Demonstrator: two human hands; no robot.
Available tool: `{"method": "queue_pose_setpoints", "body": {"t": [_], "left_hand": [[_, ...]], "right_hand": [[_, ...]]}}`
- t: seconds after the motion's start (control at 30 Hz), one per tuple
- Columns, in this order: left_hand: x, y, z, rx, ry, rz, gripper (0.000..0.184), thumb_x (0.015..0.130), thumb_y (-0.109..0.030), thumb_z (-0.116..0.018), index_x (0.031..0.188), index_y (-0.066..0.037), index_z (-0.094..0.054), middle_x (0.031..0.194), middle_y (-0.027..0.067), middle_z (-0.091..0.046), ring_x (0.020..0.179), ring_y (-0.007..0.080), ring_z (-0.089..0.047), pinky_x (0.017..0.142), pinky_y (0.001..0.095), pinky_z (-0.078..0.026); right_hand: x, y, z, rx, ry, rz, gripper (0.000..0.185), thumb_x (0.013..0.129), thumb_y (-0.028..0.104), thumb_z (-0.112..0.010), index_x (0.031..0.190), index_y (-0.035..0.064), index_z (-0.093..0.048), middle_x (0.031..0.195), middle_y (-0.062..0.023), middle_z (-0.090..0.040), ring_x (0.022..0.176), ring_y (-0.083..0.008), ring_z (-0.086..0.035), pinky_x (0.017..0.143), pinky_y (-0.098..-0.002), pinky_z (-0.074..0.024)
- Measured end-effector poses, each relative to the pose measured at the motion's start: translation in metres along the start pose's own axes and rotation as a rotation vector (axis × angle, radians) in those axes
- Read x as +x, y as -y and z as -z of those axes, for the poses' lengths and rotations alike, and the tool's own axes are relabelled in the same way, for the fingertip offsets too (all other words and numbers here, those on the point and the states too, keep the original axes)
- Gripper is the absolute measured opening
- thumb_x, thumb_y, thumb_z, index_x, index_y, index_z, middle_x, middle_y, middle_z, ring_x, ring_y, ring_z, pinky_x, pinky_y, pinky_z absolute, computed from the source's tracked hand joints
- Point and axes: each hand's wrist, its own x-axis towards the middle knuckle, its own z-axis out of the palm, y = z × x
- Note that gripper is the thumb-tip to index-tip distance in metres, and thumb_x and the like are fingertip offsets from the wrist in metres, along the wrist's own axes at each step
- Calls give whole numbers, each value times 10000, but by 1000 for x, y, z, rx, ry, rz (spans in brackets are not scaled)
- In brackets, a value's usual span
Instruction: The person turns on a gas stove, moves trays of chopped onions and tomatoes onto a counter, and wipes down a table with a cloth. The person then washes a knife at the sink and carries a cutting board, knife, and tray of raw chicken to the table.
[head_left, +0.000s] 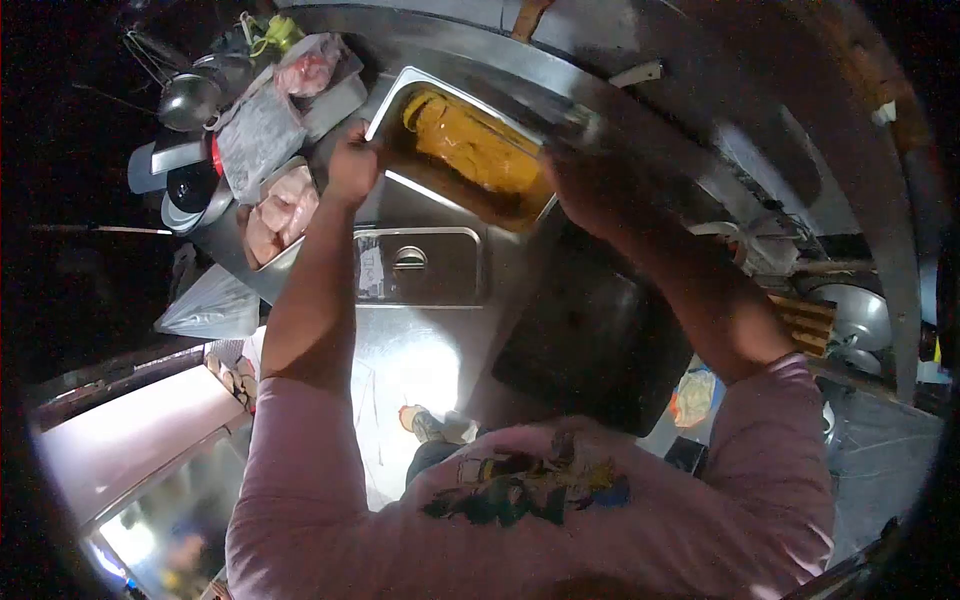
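Observation:
A rectangular metal pan [400,187] with yellow-orange sauce [470,150] in it lies slanted at the top centre. My left hand [354,168] is closed round its left edge, near the lower left corner. At the right end of the pan is my right hand [583,190], dark and in shadow, its fingers too dim to make out. Just below the pan sits a metal lid [440,267] with a small handle and a paper label. To the left of my left forearm, a tray holds pieces of pale raw meat [284,215].
Plastic bags [258,145] and a light container [335,105] stand at the upper left, near metal bowls [189,101]. A dark board [590,330] lies right of the lid. At the right are a wooden rack [803,322] and a round metal pan [857,315].

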Motion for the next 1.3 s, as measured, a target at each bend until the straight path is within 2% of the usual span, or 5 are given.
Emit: {"method": "queue_pose_setpoints", "body": {"t": [0.1,0.2,0.4,0.5,1.3], "left_hand": [[0,-23,15,46,54,8,54,962,-102,-619,927,-72,-591,724,15,-580,595,107,-518,540,305,-424],[-26,-94,27,375,47,-9,67,978,-115,-612,937,-68,-589,729,21,-593,610,102,-528,543,297,-425],[-34,-112,76,208,-60,-58,99,976,-143,-613,979,-44,-623,792,70,-648,622,129,-556,573,321,-447],[-41,-130,103,411,-132,-48,143,978,-157,-593,1033,-27,-616,796,106,-667,627,142,-585,589,325,-479],[-88,-175,153,661,-54,-8,206,949,-226,-636,944,-23,-599,698,66,-626,589,150,-594,543,336,-476]], "right_hand": [[-3,8,-42,73,-492,117,339,1016,211,-517,1315,88,-620,992,-188,-707,831,-317,-727,751,-476,-583],[-17,40,-35,452,-438,-138,533,1006,498,-576,1047,-9,-735,997,-287,-720,858,-367,-727,781,-474,-577],[-84,75,-8,100,125,28,376,1049,262,-525,1299,11,-654,959,-274,-713,821,-377,-713,804,-488,-563],[-115,41,-27,-131,-336,406,581,941,33,-523,1518,51,-458,893,-220,-686,774,-386,-686,752,-487,-566],[-147,115,22,-48,-154,190,643,919,66,-548,1550,90,-428,730,-162,-685,643,-334,-698,596,-478,-566]]}}
